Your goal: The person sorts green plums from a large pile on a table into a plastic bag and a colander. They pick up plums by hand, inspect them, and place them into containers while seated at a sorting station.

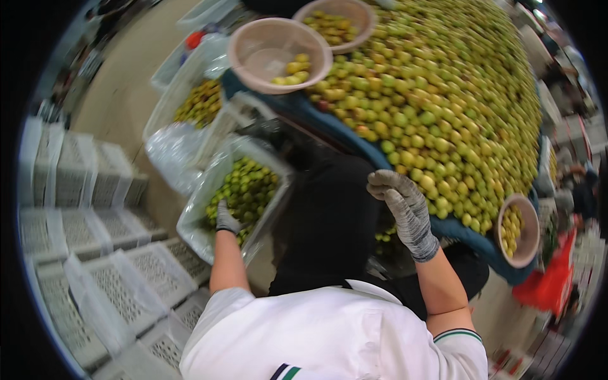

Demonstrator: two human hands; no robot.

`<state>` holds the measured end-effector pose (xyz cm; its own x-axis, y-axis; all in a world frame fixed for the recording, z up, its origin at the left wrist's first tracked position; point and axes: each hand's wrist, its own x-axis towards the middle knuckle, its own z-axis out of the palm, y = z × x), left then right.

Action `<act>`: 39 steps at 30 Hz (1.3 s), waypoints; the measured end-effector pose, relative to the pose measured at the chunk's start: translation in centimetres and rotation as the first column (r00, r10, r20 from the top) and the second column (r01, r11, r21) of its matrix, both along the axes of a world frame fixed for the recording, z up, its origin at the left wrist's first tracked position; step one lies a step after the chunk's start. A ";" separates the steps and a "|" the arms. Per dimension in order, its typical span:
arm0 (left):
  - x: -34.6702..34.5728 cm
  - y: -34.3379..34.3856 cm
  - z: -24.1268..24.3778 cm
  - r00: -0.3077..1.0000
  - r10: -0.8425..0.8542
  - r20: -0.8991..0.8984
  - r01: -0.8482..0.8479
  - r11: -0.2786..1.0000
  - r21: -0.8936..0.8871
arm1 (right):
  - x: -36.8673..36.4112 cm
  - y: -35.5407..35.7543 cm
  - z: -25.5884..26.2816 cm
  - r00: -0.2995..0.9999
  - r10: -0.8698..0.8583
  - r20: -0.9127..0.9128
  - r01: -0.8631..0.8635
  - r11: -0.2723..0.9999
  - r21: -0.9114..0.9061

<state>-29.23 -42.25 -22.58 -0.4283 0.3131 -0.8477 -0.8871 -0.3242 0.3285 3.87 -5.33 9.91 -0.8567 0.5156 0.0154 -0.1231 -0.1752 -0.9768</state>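
My left hand [227,220], in a grey knit glove, reaches into a plastic-lined crate [190,232] on my left. It touches the small round green fruits [251,185] there, and its fingertips are partly hidden, so whether it grips any cannot be told. Above my dark-trousered leg, my right hand [403,209] is raised in a matching glove at the table's near edge. Its fingers are bent, no fruit shows in it, and its palm side is hidden. Beyond it spreads a large heap of yellow-green fruits [427,118] on a table with a blue cloth edge [351,130].
A pink basin [244,52] holding a few yellow fruits sits on the table's left edge, with another basin [365,28] behind it. A third basin [529,228] stands at right. Lined crates [156,111] and stacked white crates [128,285] flank me at left. People work at far right.
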 end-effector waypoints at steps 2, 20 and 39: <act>-1.8 3.6 0.3 0.951 -0.123 -0.282 0.076 0.982 -0.170 | 5.0 1.3 -2.6 0.979 -0.173 0.105 0.170 0.985 0.040; 28.4 41.0 25.9 -0.865 -0.482 -0.136 0.187 -0.058 -0.981 | 15.4 7.4 -12.1 0.526 -0.552 0.647 0.384 0.833 0.399; 30.9 38.8 22.5 -0.938 -0.217 -0.270 0.302 -0.130 -0.944 | 14.8 -1.1 -14.8 0.657 -0.672 0.343 0.686 0.343 -0.642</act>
